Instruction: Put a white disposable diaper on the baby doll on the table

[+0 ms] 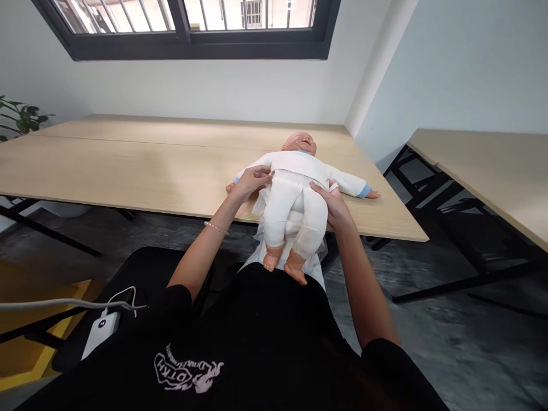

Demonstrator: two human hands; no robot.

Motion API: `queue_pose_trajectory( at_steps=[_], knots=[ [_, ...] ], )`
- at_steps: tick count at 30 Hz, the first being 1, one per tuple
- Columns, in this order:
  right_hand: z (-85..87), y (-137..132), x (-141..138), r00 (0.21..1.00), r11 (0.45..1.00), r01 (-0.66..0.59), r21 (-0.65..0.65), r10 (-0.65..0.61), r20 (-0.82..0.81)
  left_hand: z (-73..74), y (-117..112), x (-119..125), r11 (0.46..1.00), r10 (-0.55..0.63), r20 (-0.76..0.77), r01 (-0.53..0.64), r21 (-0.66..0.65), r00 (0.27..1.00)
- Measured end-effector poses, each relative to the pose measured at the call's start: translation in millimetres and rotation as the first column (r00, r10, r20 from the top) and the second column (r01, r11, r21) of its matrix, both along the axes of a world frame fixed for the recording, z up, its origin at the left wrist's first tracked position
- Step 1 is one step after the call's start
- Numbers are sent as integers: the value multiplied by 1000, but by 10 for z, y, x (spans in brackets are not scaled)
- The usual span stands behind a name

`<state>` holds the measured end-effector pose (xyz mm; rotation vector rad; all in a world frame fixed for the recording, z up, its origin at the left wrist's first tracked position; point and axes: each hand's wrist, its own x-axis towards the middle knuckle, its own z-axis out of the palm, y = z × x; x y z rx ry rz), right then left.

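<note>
A baby doll lies on its back at the table's front edge, head away from me, arms spread. It wears a white top with blue cuffs and white pants; its bare feet hang over the edge against my black shirt. Thin white sheeting, which looks like a diaper, shows under its hips and between its legs. My left hand pinches at the pants' waist on the left side. On the other hip, my right hand has its thumb on top and its fingers curled behind, partly hidden.
The wooden table runs along the wall under a window. Another table stands at the right. A black chair with a white power bank and cable is at my left. A plant shows far left.
</note>
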<state>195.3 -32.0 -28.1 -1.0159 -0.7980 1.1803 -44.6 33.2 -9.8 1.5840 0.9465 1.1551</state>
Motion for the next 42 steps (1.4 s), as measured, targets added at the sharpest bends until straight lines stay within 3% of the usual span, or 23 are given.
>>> queue_pose_trajectory(
  at_steps=[2, 5, 7, 13, 16, 22, 26, 29, 32, 36, 40, 42],
  knots=[
    [-11, 4, -1, 1000, 1000, -12, 27, 12, -4, 48, 3, -19, 982, 102, -100, -85, 168, 990],
    [-41, 17, 0, 1000, 998, -25, 63, 25, 6, 124, -20, -60, 892, 275, -298, -126, 435, 914],
    [-67, 28, 0, 1000, 998, -21, 66, 20, 15, 141, -65, -88, 867, 326, -408, -97, 489, 853],
    [-166, 110, 32, 1000, 993, 0, 116, -4, 30, -7, -278, -126, 942, 242, -525, -67, 329, 816],
    [-242, 182, 86, 990, 989, 101, 107, -111, 90, -77, -377, -82, 951, 221, -509, -69, 301, 832],
    [-340, 231, 249, 832, 903, 374, 214, -428, 353, -175, -436, 45, 966, 196, -414, -102, 238, 889],
    [-344, 216, 443, 782, 884, 412, 222, -468, 411, -288, -423, -47, 985, 76, -321, -21, 171, 944],
    [-342, 196, 615, 765, 870, 443, 217, -493, 413, -343, -411, -180, 988, 43, -343, 10, 152, 939],
    [-338, 172, 758, 783, 865, 458, 205, -502, 367, -342, -376, -273, 986, 56, -381, 10, 169, 923],
    [-309, 120, 837, 767, 844, 490, 219, -537, 351, -275, -383, -308, 952, 88, -356, 26, 304, 930],
    [-257, -158, 671, 696, 786, 542, 298, -619, 364, -241, -681, -215, 908, 310, -223, -218, 358, 924],
    [-242, -423, 458, 704, 797, 522, 302, -603, 375, -274, -942, -87, 894, 395, -205, -323, 312, 895]
  ],
)
